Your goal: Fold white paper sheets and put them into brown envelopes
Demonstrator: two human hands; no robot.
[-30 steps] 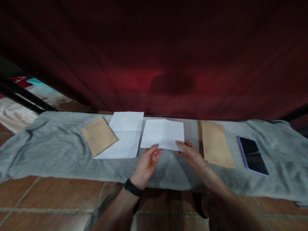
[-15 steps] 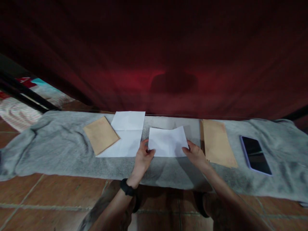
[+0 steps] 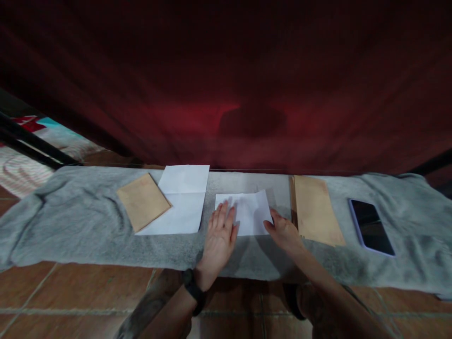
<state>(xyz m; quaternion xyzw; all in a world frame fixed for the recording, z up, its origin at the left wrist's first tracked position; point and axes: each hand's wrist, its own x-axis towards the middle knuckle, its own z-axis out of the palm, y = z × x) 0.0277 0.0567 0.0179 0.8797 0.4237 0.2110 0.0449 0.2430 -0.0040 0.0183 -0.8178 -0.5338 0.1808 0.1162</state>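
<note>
A folded white sheet of paper [image 3: 252, 214] lies on the grey cloth in front of me, its upper right corner slightly raised. My left hand [image 3: 219, 230] rests flat over the paper's left part, fingers stretched out. At the right edge, my right hand [image 3: 282, 228] pinches the paper between thumb and fingers. To the left lies a larger creased white sheet [image 3: 187, 205], partly covered by a brown paper envelope [image 3: 144, 201]. Brown envelopes [image 3: 316, 209], apparently stacked, lie just right of my right hand.
A phone [image 3: 372, 226] in a purple case lies on the grey cloth [image 3: 81, 212] at the right. Behind the covered surface hangs a dark red curtain [image 3: 169, 117]. Tiled floor [image 3: 95, 287] shows below the front edge. Dark bars [image 3: 31, 141] stand at the left.
My left hand has let go of the paper's left edge and moved onto its face, laid flat. The right hand still holds the right edge. The view has shifted slightly.
</note>
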